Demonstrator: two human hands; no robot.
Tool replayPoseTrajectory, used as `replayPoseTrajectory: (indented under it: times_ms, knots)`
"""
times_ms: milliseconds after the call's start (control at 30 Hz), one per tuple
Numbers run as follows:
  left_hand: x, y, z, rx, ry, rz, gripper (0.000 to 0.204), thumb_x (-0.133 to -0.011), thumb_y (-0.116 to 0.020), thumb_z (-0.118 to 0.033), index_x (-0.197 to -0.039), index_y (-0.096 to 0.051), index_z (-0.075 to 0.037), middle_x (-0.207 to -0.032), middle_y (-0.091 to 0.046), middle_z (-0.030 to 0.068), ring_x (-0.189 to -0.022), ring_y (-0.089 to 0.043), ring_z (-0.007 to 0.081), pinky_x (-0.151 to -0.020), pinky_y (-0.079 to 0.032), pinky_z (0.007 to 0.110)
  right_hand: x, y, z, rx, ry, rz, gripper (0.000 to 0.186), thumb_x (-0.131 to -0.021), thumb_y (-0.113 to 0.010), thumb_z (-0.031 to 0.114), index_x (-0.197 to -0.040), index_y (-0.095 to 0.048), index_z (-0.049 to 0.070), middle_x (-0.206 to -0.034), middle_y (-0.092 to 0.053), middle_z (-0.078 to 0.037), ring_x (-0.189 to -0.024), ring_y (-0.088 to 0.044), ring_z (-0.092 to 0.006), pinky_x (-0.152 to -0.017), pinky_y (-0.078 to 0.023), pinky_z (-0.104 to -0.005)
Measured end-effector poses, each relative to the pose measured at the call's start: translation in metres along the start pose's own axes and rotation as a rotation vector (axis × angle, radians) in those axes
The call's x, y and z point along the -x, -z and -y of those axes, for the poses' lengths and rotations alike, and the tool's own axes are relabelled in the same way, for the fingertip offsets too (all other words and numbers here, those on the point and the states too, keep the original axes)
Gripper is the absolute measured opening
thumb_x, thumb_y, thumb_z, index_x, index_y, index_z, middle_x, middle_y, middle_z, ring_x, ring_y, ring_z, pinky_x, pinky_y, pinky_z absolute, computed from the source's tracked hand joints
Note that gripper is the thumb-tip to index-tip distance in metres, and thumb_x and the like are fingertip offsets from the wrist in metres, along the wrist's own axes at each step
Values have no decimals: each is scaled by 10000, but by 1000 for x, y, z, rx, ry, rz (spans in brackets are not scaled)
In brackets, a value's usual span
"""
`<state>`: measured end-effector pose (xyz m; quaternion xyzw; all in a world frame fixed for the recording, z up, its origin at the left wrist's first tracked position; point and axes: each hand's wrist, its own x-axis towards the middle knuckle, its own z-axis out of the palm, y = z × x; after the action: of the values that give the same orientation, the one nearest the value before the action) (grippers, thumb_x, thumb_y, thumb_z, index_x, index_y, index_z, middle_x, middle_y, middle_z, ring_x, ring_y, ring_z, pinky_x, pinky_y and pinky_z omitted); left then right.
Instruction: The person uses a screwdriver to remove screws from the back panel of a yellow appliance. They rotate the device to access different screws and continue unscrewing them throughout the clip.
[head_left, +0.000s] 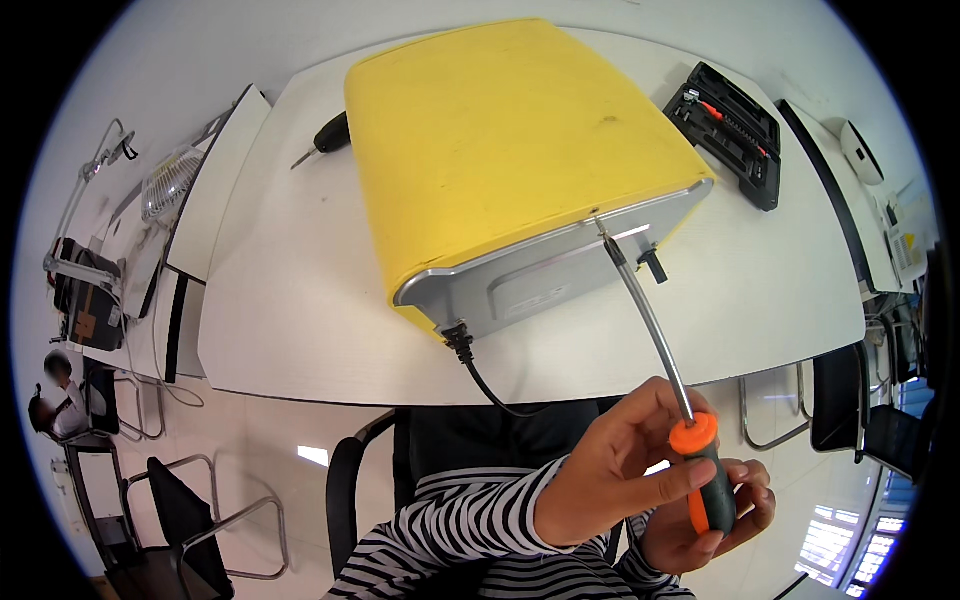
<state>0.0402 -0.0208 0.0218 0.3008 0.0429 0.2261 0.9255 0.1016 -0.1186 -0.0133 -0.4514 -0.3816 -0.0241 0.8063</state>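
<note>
Both of my hands hold a screwdriver (655, 330) with a long metal shaft and an orange and dark grey handle. My left hand (610, 465) is closed around the top of the handle, by the shaft. Lower down, the fingers of my right hand (750, 510) wrap the handle's end from behind. The tip points at the upper edge of the grey panel (530, 285) of a yellow-cased appliance (520, 130); a small metal piece shows there, and I cannot tell if it touches the casing. A black power cord (462, 345) plugs into the panel's lower left corner.
The appliance stands on a white table (270, 300). A black-handled screwdriver (328, 138) lies left of it, and an open black tool case (735, 135) lies to the right. Chairs (200, 520) stand on the floor. Far left are a fan (172, 182) and a seated person (70, 405).
</note>
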Motion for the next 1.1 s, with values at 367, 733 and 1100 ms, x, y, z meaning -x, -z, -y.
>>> replayPoseTrajectory:
  times_ms: [367, 733, 1100]
  knots:
    - [-1, -2, -3, -27, 15, -20, 315, -740, -583, -40, -993, -396, -38, -912, -473, 73, -889, -469, 138, -803, -377, 289, -4, 4, -6, -27, 50, 64, 490, -740, -480, 305, -1104, -320, 19, -972, -335, -142, -938, -414, -192, -805, -373, -328]
    - [0, -1, -3, -17, 14, -50, 360, -727, -605, -62, -1024, -403, -35, -905, -484, 84, -887, -485, 162, -794, -403, 300, -6, -2, -7, 120, 71, -12, 435, -786, -492, 274, -1092, -307, 26, -923, -395, -181, -664, -514, -188, -591, -495, -275]
    - [1, -3, -5, 0, 18, -45, 357, -730, -591, -45, -1029, -396, -31, -910, -478, 88, -896, -477, 163, -800, -396, 306, -5, -5, -8, 111, 83, -25, 432, -788, -487, 283, -1086, -308, 27, -919, -393, -182, -639, -515, -188, -578, -491, -280]
